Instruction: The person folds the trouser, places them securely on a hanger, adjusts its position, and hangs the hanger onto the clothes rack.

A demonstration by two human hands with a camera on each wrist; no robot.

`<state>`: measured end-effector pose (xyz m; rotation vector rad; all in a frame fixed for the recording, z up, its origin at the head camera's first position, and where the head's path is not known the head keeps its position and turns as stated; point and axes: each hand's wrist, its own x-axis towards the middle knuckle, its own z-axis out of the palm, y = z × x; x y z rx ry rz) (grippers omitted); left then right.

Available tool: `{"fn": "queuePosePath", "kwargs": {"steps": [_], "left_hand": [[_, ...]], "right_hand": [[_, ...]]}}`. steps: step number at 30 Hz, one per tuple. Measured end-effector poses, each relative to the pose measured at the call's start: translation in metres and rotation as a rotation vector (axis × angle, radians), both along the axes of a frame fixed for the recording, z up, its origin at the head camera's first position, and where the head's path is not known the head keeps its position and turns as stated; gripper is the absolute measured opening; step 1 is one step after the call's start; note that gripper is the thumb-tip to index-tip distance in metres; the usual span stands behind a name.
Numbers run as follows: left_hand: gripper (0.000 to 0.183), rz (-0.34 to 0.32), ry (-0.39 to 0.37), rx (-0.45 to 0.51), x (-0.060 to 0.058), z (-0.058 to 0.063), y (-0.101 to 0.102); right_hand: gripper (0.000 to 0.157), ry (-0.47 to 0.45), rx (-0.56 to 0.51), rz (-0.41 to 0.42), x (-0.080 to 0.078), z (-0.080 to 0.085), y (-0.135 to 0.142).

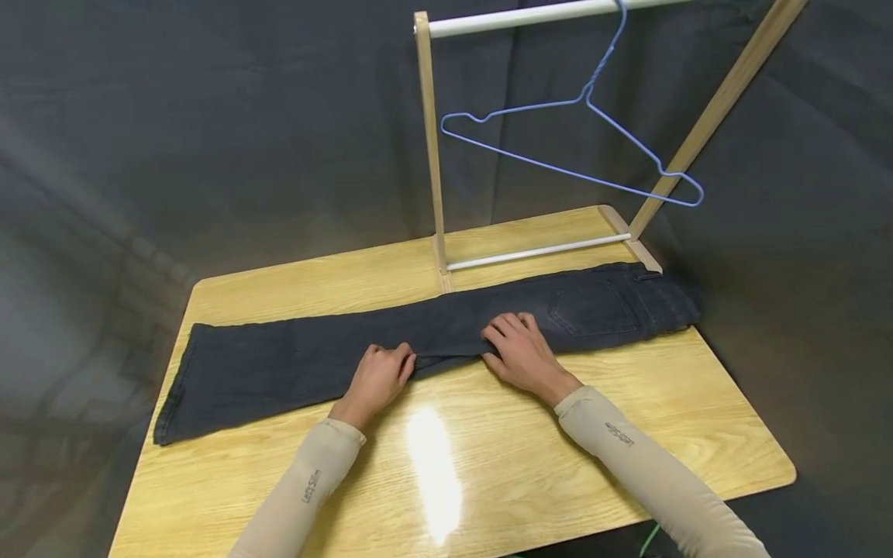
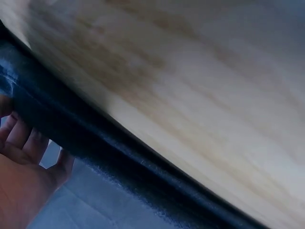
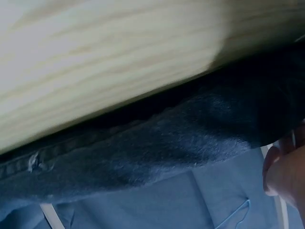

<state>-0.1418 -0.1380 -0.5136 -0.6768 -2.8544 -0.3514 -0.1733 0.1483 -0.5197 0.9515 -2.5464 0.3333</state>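
Currently: dark jeans, folded lengthwise on the worktop, long axis crosswise; left grip pinches the near edge, hems beyond it; right grip likewise, nearer the waistband.

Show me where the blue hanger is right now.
In the head view, the blue hanger is at the upper right, hanging from the white rail of the wooden stand, beyond the dark jeans.

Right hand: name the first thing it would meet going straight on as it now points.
More of the dark jeans under the right hand; past their far edge, probably the rack's left wooden post near its base, though depth is uncertain.
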Motion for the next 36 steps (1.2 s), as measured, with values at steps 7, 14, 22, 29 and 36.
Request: {"fn": "queuePosePath", "kwargs": {"steps": [7,14,22,29,36], "left_hand": [[0.016,0.000,0.018,0.001,0.002,-0.003,0.001],[0.016,-0.029,0.032,0.034,0.004,-0.004,-0.001],[0.018,-0.064,0.015,0.050,0.006,-0.002,-0.004],[0.017,-0.062,0.002,0.032,0.008,-0.001,-0.007],[0.020,-0.072,-0.058,0.078,0.012,-0.005,-0.007]], "right_hand": [[0.022,0.018,0.016,-0.026,0.003,-0.002,-0.001],[0.041,0.056,0.000,-0.163,0.003,-0.001,-0.002],[0.035,0.056,-0.051,-0.228,0.006,0.003,0.026],[0.027,-0.026,-0.038,-0.321,0.011,0.004,0.048],[0.023,-0.194,-0.027,-0.339,0.014,0.017,0.060]]}}
